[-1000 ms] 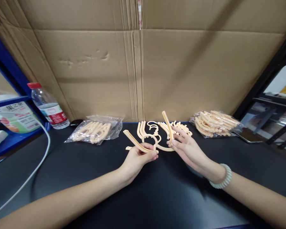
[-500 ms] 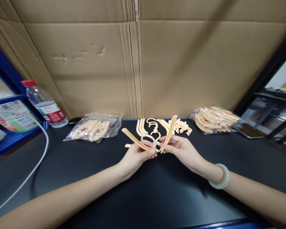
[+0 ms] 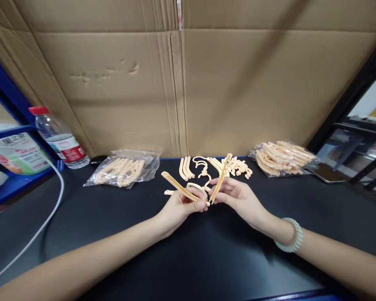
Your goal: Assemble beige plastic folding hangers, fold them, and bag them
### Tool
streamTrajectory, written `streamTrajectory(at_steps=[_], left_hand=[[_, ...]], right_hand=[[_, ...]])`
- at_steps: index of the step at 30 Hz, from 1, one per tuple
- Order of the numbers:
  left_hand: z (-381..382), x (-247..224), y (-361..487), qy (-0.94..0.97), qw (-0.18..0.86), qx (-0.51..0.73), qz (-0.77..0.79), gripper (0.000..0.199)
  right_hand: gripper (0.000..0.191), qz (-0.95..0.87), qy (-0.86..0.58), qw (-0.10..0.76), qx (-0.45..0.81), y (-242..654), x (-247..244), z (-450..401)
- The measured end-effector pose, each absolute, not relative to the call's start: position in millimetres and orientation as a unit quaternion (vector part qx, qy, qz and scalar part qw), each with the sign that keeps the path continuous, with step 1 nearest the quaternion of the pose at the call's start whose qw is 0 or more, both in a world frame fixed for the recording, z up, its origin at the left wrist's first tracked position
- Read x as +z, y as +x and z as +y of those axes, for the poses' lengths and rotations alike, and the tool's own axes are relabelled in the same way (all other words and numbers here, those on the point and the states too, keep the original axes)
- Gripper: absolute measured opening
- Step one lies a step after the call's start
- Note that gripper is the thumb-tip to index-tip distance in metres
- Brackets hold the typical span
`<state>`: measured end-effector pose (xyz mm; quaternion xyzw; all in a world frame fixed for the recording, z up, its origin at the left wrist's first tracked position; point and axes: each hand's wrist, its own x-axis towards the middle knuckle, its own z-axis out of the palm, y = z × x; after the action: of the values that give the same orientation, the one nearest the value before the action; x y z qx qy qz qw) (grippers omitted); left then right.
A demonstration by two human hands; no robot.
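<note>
Above the black table (image 3: 188,259), my left hand (image 3: 178,211) and right hand (image 3: 242,200) pinch curved beige plastic arms (image 3: 178,187); loose pinching may drop one.

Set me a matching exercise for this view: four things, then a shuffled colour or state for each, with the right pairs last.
Things:
1. left hand
2. bottle
3. right hand
4. bracelet

Colours or states:
A. topped with a red cap
B. pale green, worn
C. holding the right-leaning piece
D. holding the left-leaning piece

Right pairs: 1-D, 2-A, 3-C, 4-B
</note>
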<state>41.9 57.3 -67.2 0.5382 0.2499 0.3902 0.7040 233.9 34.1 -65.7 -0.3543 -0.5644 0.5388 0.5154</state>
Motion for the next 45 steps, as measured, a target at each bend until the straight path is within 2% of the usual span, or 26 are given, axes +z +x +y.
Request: streamTrajectory(at_steps=[13,23,33,37,42,45], left_hand=[[54,-70,41,0.568,0.678,0.39,0.256,0.014],[49,-72,44,0.536,0.668,0.434,0.279,0.015],[47,-71,46,0.517,0.668,0.435,0.312,0.024],[51,-63,42,0.503,0.679,0.415,0.338,0.03],[83,-45,21,0.495,0.682,0.41,0.35,0.029],[107,-35,1,0.504,0.679,0.397,0.357,0.028]], right_hand=[[0.02,-0.59,-0.328,0.506,0.536,231,-64,30],[0.014,-0.634,-0.354,0.503,0.469,229,-64,22],[0.021,-0.608,-0.39,0.523,0.453,226,-68,21],[0.025,-0.573,-0.394,0.523,0.493,232,-65,31],[0.027,-0.527,-0.379,0.528,0.548,265,-54,51],[0.027,-0.548,-0.395,0.501,0.541,288,-45,62]])
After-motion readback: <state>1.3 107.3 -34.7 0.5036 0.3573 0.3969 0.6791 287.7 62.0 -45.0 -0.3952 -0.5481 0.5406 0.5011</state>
